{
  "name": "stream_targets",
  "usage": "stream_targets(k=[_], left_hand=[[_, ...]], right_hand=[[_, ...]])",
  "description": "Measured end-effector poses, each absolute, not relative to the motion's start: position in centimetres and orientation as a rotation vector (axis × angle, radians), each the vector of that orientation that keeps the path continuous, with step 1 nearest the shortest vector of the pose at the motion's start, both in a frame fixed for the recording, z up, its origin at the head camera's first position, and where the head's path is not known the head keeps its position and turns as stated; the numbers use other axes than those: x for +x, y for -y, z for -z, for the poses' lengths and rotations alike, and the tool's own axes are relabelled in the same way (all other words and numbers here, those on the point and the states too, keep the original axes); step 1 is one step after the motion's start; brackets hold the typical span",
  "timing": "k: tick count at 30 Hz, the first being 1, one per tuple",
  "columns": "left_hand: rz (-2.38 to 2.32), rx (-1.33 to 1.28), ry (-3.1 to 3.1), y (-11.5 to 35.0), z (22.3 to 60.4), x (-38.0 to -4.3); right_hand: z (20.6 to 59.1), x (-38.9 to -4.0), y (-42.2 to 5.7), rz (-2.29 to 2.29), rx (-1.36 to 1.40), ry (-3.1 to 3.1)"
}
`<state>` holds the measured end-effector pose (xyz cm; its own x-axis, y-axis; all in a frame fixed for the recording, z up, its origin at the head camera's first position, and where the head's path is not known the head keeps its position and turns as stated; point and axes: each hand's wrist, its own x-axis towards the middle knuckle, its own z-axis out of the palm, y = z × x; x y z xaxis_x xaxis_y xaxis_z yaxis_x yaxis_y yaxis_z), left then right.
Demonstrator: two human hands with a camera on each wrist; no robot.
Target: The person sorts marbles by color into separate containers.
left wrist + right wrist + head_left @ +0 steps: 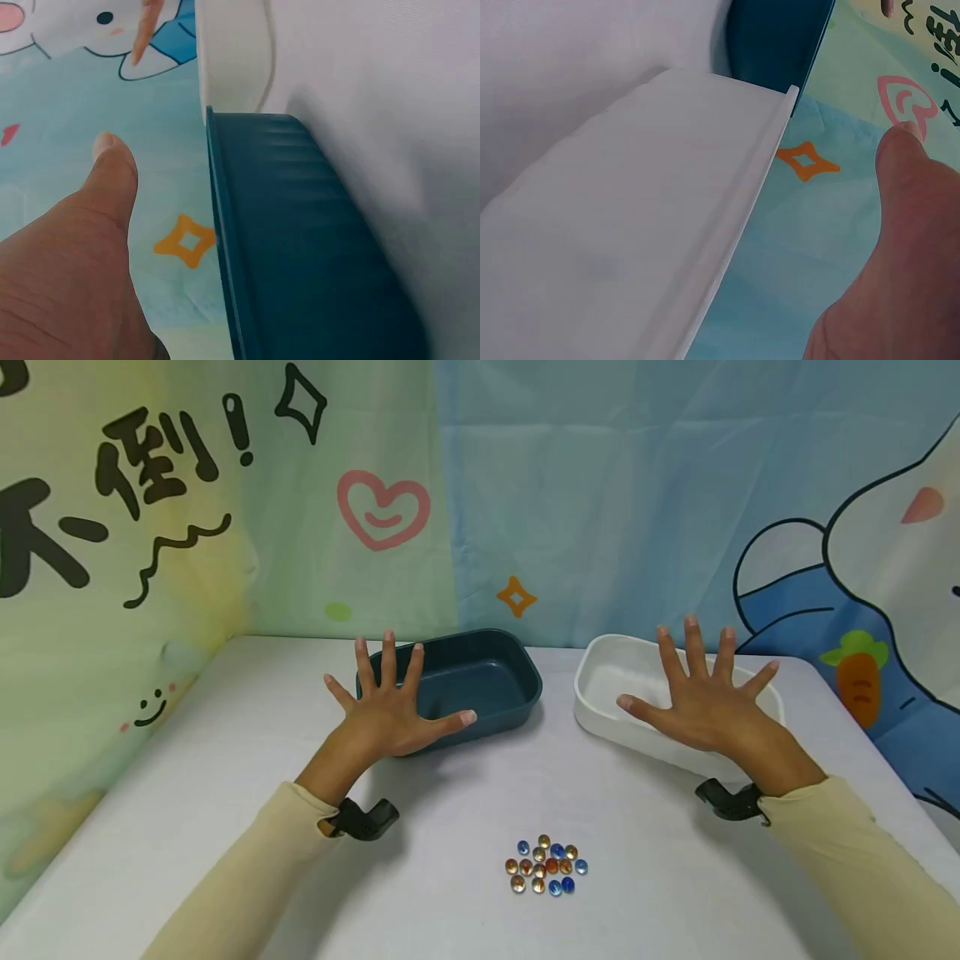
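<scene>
My left hand (386,718) is raised with its fingers spread, overlapping the dark teal bin (487,689) in the head view and holding nothing. Likewise spread and bare, my right hand (708,706) appears in front of the white bin (607,714). In the left wrist view the thumb (112,180) points up beside the teal bin's wall (300,240). The right wrist view has the other thumb (904,165) apart from the white bin's side (652,195). Nearer the front lies a loose cluster of glass marbles (552,866), several amber and several blue, away from both hands.
Both bins stand side by side at the back of a white-covered table (480,802), a gap between them. A printed cloth backdrop (585,510) hangs right behind the table and along its left side. Each wrist carries a black camera mount (365,820).
</scene>
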<state>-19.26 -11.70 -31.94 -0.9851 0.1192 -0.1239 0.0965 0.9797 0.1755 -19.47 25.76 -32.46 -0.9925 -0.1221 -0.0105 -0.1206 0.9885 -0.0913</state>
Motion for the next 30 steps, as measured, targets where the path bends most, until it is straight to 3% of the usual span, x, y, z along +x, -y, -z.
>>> stream_targets(k=[14,23,30], left_hand=[[-0.279,0.164,-3.009,11.6,33.4,-18.6],[-0.368,0.195,-3.159,13.7,34.2,-18.4],[-0.639,0.177,-3.206,14.7,35.5,-18.1]], right_hand=[[32.8,-18.8,-25.8,0.290,-0.252,-3.117],[33.1,-17.5,-24.2,1.007,-0.881,-3.420],[34.4,-15.5,-22.4,1.304,-1.282,-3.100]])
